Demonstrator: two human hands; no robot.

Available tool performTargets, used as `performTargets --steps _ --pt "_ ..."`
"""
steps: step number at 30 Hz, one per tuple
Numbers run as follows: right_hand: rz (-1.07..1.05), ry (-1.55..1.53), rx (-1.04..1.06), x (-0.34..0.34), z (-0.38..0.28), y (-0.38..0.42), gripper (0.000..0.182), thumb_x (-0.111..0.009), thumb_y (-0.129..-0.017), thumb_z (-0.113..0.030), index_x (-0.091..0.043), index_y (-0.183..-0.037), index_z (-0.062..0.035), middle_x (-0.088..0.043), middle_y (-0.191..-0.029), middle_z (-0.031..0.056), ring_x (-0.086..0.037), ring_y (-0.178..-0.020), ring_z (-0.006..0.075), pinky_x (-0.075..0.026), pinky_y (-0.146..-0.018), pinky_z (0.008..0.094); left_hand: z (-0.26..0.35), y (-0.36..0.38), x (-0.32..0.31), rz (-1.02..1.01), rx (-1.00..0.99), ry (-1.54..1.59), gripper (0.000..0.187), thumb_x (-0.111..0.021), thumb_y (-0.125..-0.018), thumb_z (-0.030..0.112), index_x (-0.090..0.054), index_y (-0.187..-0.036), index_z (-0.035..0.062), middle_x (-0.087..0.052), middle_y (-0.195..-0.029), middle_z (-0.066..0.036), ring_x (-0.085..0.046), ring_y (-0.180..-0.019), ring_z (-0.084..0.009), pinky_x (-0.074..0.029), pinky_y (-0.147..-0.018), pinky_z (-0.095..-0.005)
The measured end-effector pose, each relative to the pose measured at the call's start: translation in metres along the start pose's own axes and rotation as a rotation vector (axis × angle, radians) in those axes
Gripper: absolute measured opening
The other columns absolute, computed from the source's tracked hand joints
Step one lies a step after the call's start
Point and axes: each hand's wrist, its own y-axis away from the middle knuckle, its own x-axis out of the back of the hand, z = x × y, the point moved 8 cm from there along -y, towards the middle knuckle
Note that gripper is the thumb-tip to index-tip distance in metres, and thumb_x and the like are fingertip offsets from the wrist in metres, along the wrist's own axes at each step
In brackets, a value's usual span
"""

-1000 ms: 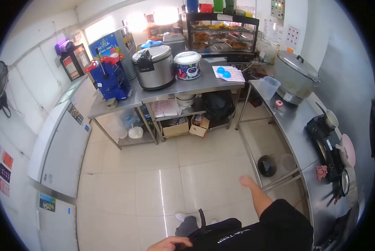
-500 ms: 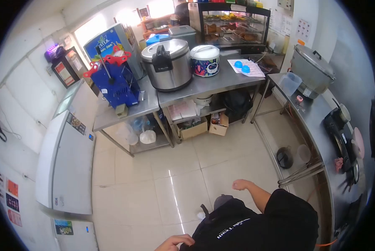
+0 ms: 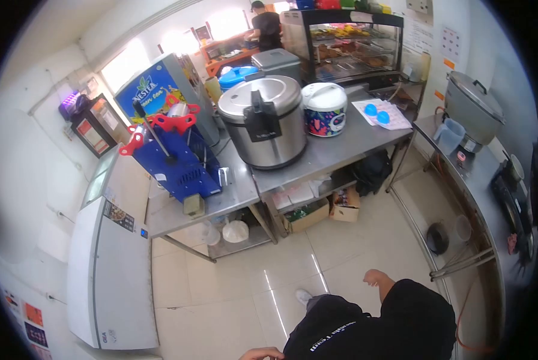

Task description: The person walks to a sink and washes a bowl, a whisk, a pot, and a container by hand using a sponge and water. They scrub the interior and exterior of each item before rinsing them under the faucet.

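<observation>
My right hand (image 3: 375, 278) hangs in the air over the tiled floor (image 3: 353, 252), with its fingers curled in and nothing seen in them. It is apart from every surface, left of the steel side table's legs. At the bottom edge of the view, my left hand (image 3: 262, 354) shows only in part beside my black shirt (image 3: 365, 330); its fingers are mostly cut off. Ahead, a large steel rice cooker (image 3: 266, 129) and a smaller patterned rice cooker (image 3: 325, 111) stand on the steel table (image 3: 317, 150). Neither hand touches them.
A blue machine with red handles (image 3: 179, 162) stands on the left table, near a white chest freezer (image 3: 119, 276). To the right, a steel side table (image 3: 461, 174) bears a big pot (image 3: 473, 105). A glass food cabinet (image 3: 353, 48) and a person (image 3: 266, 27) are at the back.
The view has moved nearer the cookers and the blue machine. My left hand has sunk lower, mostly out of view. My right hand stays curled. A person now shows at the back.
</observation>
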Motion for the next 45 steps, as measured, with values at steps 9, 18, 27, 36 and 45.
performTargets --steps 9,18,27,36,45 --pt "0.124 0.687 0.776 0.02 -0.448 -0.074 0.026 -0.049 -0.071 -0.02 -0.066 -0.075 -0.0001 -0.064 -0.084 0.021 -0.063 -0.079 0.0347 -0.049 -0.072 0.0438 0.091 -0.01 0.124 0.238 -0.268 0.271 0.039 -0.051 -0.09 0.032 -0.06 -0.093 -0.0063 -0.06 -0.096 -0.018 -0.055 -0.093 -0.0222 -0.041 -0.085 -0.0353" --pt "0.014 0.711 1.035 -0.097 -0.714 -0.044 0.028 -0.053 -0.079 -0.029 -0.064 -0.094 -0.0084 -0.065 -0.09 0.0162 -0.062 -0.082 0.0332 -0.048 -0.072 0.0425 0.002 0.021 0.276 0.142 -0.38 0.195 0.073 -0.041 -0.083 0.066 -0.058 -0.091 -0.0044 -0.058 -0.096 -0.014 -0.052 -0.095 -0.0254 -0.039 -0.086 -0.0362" --pt "-0.406 1.006 0.483 -0.207 -0.764 -0.051 0.035 -0.054 -0.079 -0.033 -0.061 -0.106 -0.0111 -0.064 -0.081 0.0066 -0.061 -0.071 0.0182 -0.052 -0.06 0.0354 -0.003 0.12 0.468 0.197 -0.432 0.024 0.076 -0.039 -0.082 0.069 -0.06 -0.095 -0.0028 -0.058 -0.096 -0.011 -0.053 -0.088 -0.0221 -0.041 -0.081 -0.0341" --pt "-0.261 0.601 0.67 -0.24 -0.96 -0.013 0.031 -0.055 -0.079 -0.029 -0.062 -0.1 -0.0074 -0.064 -0.077 0.0058 -0.06 -0.061 0.0148 -0.05 -0.052 0.0295 0.001 0.146 0.626 0.105 -0.476 0.155 0.063 -0.047 -0.084 0.058 -0.059 -0.096 -0.0023 -0.059 -0.099 -0.011 -0.054 -0.092 -0.0209 -0.041 -0.078 -0.0317" --pt "-0.449 0.46 0.961 -0.309 -1.16 -0.002 0.033 -0.056 -0.082 -0.031 -0.06 -0.103 -0.0064 -0.065 -0.088 0.0113 -0.062 -0.072 0.0228 -0.05 -0.063 0.0355 0.056 0.096 0.835 0.058 -0.394 0.084 0.061 -0.052 -0.081 0.056 -0.059 -0.089 -0.0039 -0.059 -0.091 -0.014 -0.054 -0.084 -0.0227 -0.041 -0.076 -0.0333"
